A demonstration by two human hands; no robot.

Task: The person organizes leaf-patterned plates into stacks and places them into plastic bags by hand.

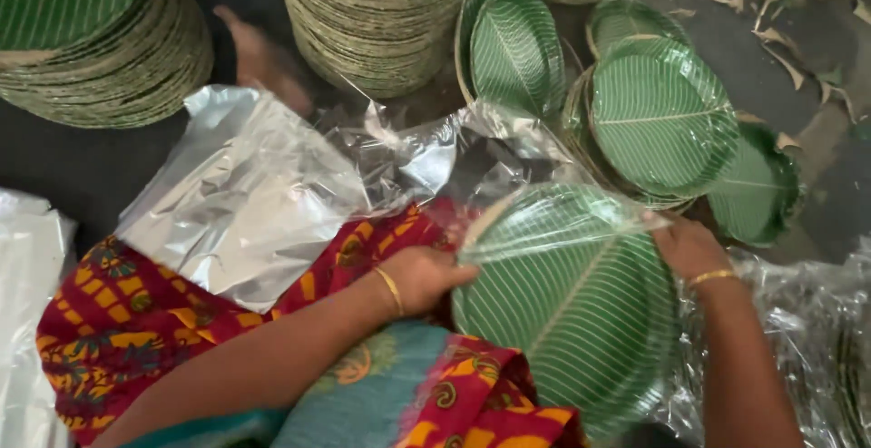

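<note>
A stack of round green leaf-pattern paper plates (567, 303) rests on edge in my lap, partly inside a clear plastic bag (508, 153). My left hand (422, 275) grips the stack's left rim through the plastic. My right hand (685, 244) holds the stack's upper right rim. Both wrists wear a gold bangle. The bag's open end trails up and left over my red patterned garment (127, 321).
Tall stacks of plates stand at the top left (100, 39) and top centre (372, 21). Loose green plates (662, 117) lean at the right. A bare foot (259, 58) shows between the stacks. More plastic sheets lie at the left (27, 312) and right (807, 321). Paper scraps (780, 12) litter the floor.
</note>
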